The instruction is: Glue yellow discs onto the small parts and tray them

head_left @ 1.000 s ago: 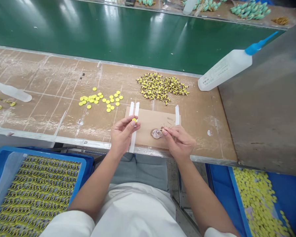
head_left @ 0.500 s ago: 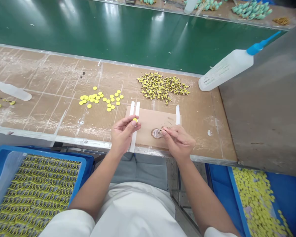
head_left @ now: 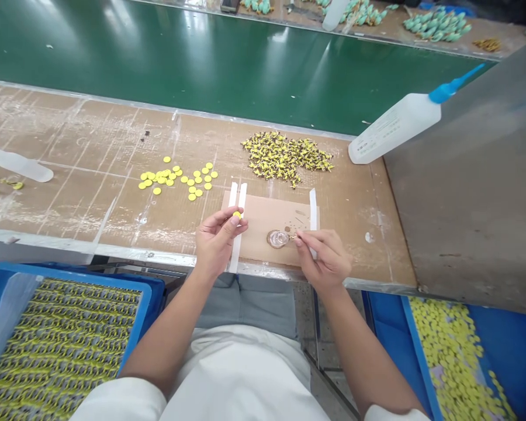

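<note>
Fingers of the left hand [head_left: 217,240] pinch a yellow disc [head_left: 236,215] at frame centre. Right hand [head_left: 326,260] pinches a small piece [head_left: 293,237] beside the glue puddle [head_left: 277,238].

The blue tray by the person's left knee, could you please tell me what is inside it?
The blue tray holds dense rows of small yellow-and-dark pieces. A clear sheet covers its left corner, and the left sleeve hides the near edge; the tray floor is not visible.
</note>
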### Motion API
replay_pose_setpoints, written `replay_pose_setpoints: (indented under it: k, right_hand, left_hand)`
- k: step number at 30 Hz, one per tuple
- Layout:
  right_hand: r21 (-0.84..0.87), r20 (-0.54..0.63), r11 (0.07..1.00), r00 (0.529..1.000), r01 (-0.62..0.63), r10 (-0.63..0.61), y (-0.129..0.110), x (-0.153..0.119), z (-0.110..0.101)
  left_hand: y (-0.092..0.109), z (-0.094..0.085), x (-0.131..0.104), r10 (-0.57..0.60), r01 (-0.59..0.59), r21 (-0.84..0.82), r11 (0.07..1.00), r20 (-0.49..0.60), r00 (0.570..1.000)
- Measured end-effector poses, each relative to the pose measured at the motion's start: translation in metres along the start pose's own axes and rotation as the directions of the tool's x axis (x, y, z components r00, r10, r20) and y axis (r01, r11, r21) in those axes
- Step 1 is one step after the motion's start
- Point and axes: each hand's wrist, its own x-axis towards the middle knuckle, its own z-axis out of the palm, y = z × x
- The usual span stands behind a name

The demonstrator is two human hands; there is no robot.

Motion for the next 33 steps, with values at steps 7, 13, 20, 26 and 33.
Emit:
replay_pose_setpoints:
  k: [7, 13, 20, 26, 33]
  right_hand:
    - [0.001, 0.037, 1.0, 0.999, 0.016, -0.016, 0.002, 0.0, 0.004]
    - [0.027, 0.052, 0.999, 0.998, 0.019, -0.021, 0.003, 0.001, 0.004]
    - [0.169, -0.09, 0.966, 0.972, -0.198, 0.215, -0.006, 0.002, 0.001]
    - [0.454, -0.113, 0.721, 0.769, -0.524, 0.63, -0.055, 0.017, -0.003]
    - [0.631, 0.016, 0.638, 0.829, -0.442, 0.559, -0.11, 0.031, -0.008]
  left_hand:
    - [-0.001, 0.0, 0.0, -0.001, 0.001, 0.013, 1.0, 0.007, 1.0]
    - [0.0, 0.0, 0.001, 0.007, -0.007, 0.002, 1.0, 0.004, 1.0]
    - [0.005, 0.001, -0.012, -0.039, 0.038, -0.07, 0.997, -0.006, 0.999]
    - [0.008, 0.018, -0.051, -0.145, 0.152, -0.178, 0.972, 0.055, 0.988]
    - [0.014, 0.043, -0.084, -0.14, 0.177, -0.197, 0.964, 0.185, 0.973]
